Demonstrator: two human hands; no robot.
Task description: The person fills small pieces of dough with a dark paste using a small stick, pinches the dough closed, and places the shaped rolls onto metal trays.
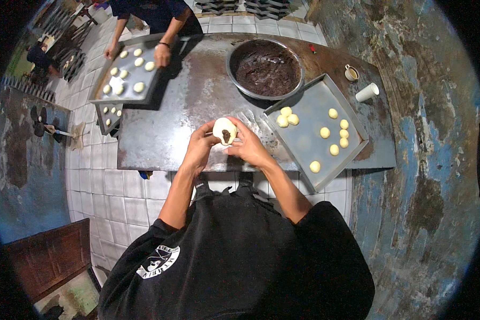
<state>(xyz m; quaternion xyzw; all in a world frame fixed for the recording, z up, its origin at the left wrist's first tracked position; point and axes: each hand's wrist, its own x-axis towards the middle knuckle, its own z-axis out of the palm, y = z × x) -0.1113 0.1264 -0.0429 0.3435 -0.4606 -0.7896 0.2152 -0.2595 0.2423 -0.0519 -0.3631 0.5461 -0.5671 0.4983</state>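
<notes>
Between my two hands, above the near edge of the metal table [197, 90], is a pale piece of dough [219, 128] with a dark brown filling [226, 136] showing in its middle. My left hand [201, 145] grips its left side, thumb near the filling. My right hand [249, 145] closes on the right side, fingers curled round the edge. Beyond my hands stands a round metal basin [229, 74] holding a dark brown, crumbly mass. To the right, a shallow metal tray [302, 140] carries several pale dough balls [325, 133], some touching one another.
At the far left, another person's hands [162, 55] hold a tray [98, 95] of dough balls over a lower tray [111, 109]. A white cup [367, 93] lies on its side near a small mug [351, 73] at the far right. A peeling wall [421, 160] borders the table's right side.
</notes>
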